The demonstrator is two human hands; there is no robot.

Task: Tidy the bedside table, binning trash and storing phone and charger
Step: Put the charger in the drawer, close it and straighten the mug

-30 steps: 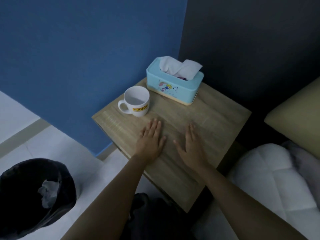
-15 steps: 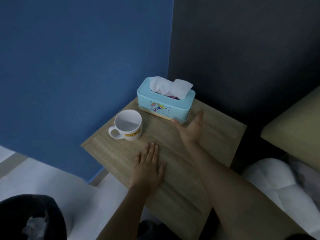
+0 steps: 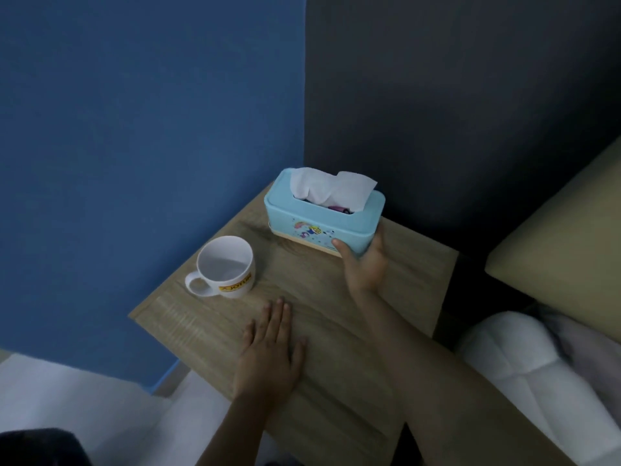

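Observation:
A light blue tissue box (image 3: 312,220) with white tissue sticking out stands at the back of the wooden bedside table (image 3: 413,274). My right hand (image 3: 364,264) grips the box's near right corner, thumb on the front face and fingers around the right end. My left hand (image 3: 268,354) lies flat on the tabletop near the front edge, fingers apart and holding nothing. A white mug (image 3: 225,266) with a yellow label stands at the table's left side. No phone or charger shows.
The black-lined bin (image 3: 37,447) is just visible at the bottom left on the white floor. A bed with white quilt (image 3: 524,364) and tan headboard (image 3: 564,223) borders the table on the right. Blue and dark walls meet behind the table.
My right hand rose from the tabletop, reached forward and closed on the tissue box's right end. The view tilted up, pushing the bin nearly out of frame. My left hand stayed flat.

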